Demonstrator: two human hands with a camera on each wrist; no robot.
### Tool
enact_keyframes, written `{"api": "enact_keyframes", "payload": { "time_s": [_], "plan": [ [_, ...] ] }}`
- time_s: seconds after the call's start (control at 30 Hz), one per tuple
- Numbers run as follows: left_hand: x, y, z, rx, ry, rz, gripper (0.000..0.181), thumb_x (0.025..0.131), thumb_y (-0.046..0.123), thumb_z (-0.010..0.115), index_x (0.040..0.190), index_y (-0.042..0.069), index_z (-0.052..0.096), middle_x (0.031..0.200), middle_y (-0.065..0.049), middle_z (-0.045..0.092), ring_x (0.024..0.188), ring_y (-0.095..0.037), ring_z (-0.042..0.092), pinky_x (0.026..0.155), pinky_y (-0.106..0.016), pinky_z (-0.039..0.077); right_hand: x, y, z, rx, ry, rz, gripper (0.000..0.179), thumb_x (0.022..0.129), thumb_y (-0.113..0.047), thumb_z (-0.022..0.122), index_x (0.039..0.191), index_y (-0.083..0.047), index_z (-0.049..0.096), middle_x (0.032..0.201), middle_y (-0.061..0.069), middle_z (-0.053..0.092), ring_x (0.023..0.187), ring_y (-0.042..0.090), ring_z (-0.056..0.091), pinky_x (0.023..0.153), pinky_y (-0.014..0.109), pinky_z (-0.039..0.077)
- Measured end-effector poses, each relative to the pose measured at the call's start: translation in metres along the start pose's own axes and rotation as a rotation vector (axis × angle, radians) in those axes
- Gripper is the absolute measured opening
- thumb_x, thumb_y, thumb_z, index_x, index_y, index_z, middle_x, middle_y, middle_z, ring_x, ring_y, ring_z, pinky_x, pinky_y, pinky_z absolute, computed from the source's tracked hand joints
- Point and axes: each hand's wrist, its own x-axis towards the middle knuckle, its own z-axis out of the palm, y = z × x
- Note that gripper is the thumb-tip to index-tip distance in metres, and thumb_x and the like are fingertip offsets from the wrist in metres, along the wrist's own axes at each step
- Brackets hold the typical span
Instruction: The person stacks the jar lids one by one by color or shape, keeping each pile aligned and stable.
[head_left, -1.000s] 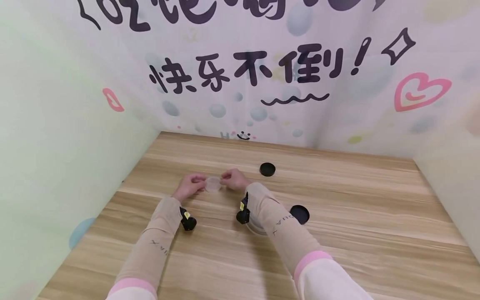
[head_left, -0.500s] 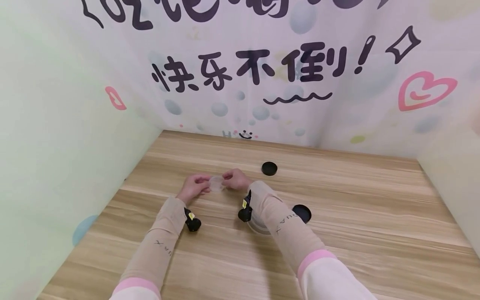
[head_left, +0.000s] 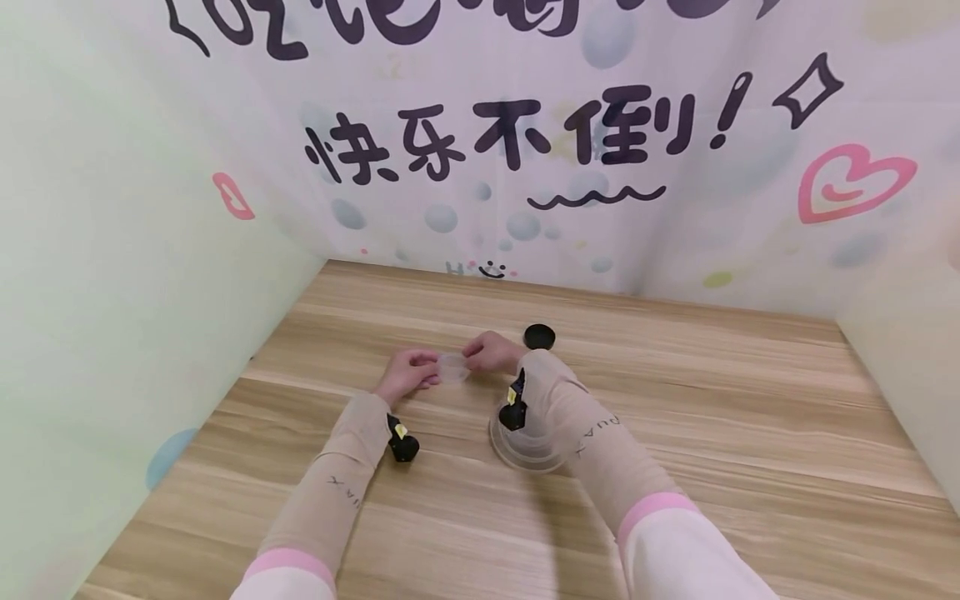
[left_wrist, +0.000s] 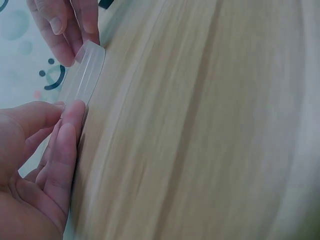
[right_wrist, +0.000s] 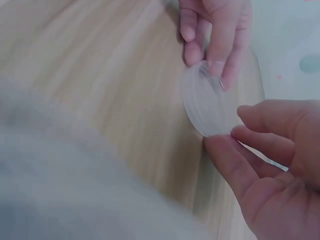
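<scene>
My left hand pinches one edge of a round, translucent plastic lid, thumb on one side and fingers on the other. Opposite it, my right hand has its fingertips on the other edge, holding the lid between thumb and finger. In the right wrist view the lid is tilted, and its ridged rim shows. The left wrist view catches the lid almost edge-on, close over the wooden table. A larger clear round container stands partly hidden under my right wrist.
A shallow black round cap lies just beyond my right hand. The wooden table reaches a printed cloth wall at the back, with pale walls on both sides.
Both hands have shifted to the right with the lid between them. My right arm now covers a second black cap, and more of the clear container shows.
</scene>
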Motion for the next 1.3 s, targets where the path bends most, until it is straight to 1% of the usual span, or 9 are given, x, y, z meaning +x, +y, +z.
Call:
{"api": "enact_keyframes", "payload": {
  "time_s": [0.1,0.17,0.33,0.43,0.57,0.67,0.8,1.03,1.3],
  "plan": [
    [0.002,0.002,0.007,0.002,-0.009,0.005,0.029,0.083,-0.002,0.056,0.110,-0.011,0.054,0.083,-0.015,0.063,0.058,-0.007,0.060,0.051,-0.016,0.048,-0.033,-0.027,-0.010,-0.005,-0.038,0.028,0.033,0.076,-0.004,0.064,0.108,-0.001,0.061,0.096,0.007,0.062,0.082,0.015,0.056,0.072,0.026,0.048],
    [0.003,0.003,0.012,0.006,-0.010,0.007,0.028,0.082,-0.002,0.056,0.109,-0.011,0.055,0.081,-0.014,0.063,0.058,-0.008,0.060,0.052,-0.017,0.049,-0.041,-0.029,-0.017,-0.018,-0.069,0.027,0.032,0.077,-0.005,0.063,0.109,-0.002,0.061,0.094,0.006,0.062,0.081,0.014,0.056,0.072,0.025,0.047],
    [0.007,0.005,0.025,0.002,-0.005,0.014,0.027,0.082,-0.002,0.056,0.107,-0.011,0.056,0.076,-0.009,0.062,0.056,-0.007,0.059,0.051,-0.017,0.048,-0.021,0.014,-0.032,0.036,-0.153,-0.053,0.029,0.078,-0.012,0.064,0.106,-0.004,0.063,0.087,0.003,0.062,0.078,0.010,0.056,0.067,0.021,0.048],
    [0.009,0.005,0.032,-0.001,-0.007,0.029,0.025,0.082,-0.003,0.056,0.106,-0.011,0.057,0.076,-0.011,0.062,0.055,-0.007,0.058,0.050,-0.016,0.048,-0.041,0.002,-0.037,0.071,-0.145,-0.007,0.030,0.080,-0.010,0.062,0.108,0.001,0.060,0.093,0.007,0.063,0.083,0.011,0.057,0.072,0.023,0.049],
    [0.012,0.005,0.043,0.002,-0.017,0.043,0.024,0.082,-0.003,0.055,0.106,-0.010,0.058,0.080,-0.014,0.063,0.056,-0.008,0.059,0.050,-0.016,0.048,-0.091,-0.042,-0.039,0.080,-0.107,0.087,0.032,0.084,0.001,0.052,0.115,0.013,0.051,0.108,0.020,0.057,0.095,0.018,0.055,0.084,0.031,0.046],
    [0.012,0.007,0.051,-0.006,-0.017,0.035,0.024,0.082,-0.004,0.056,0.105,-0.009,0.059,0.081,-0.015,0.063,0.057,-0.008,0.059,0.051,-0.017,0.048,-0.111,-0.053,-0.041,0.088,-0.101,0.079,0.033,0.086,0.004,0.047,0.116,0.017,0.046,0.115,0.026,0.052,0.101,0.023,0.053,0.087,0.033,0.044],
    [0.011,0.010,0.059,-0.011,-0.022,0.026,0.025,0.082,-0.003,0.057,0.106,-0.008,0.059,0.083,-0.017,0.063,0.057,-0.009,0.059,0.052,-0.018,0.049,-0.118,-0.046,-0.048,0.104,-0.104,0.068,0.034,0.087,0.002,0.048,0.118,0.016,0.046,0.117,0.026,0.051,0.104,0.024,0.052,0.088,0.031,0.044],
    [0.013,0.011,0.071,-0.001,-0.030,0.029,0.023,0.083,0.000,0.057,0.105,-0.007,0.060,0.083,-0.017,0.063,0.059,-0.011,0.060,0.052,-0.018,0.048,-0.114,-0.013,-0.058,0.207,-0.167,0.010,0.038,0.084,-0.008,0.058,0.117,0.008,0.050,0.111,0.016,0.056,0.100,0.018,0.055,0.086,0.029,0.045],
    [0.014,0.010,0.082,-0.019,-0.043,0.086,0.021,0.082,-0.004,0.056,0.101,-0.011,0.059,0.081,-0.018,0.062,0.057,-0.009,0.058,0.053,-0.018,0.049,-0.137,-0.022,-0.056,0.165,-0.085,0.037,0.038,0.086,-0.002,0.052,0.119,0.014,0.044,0.116,0.025,0.051,0.099,0.019,0.052,0.088,0.030,0.044]
  ]
}}
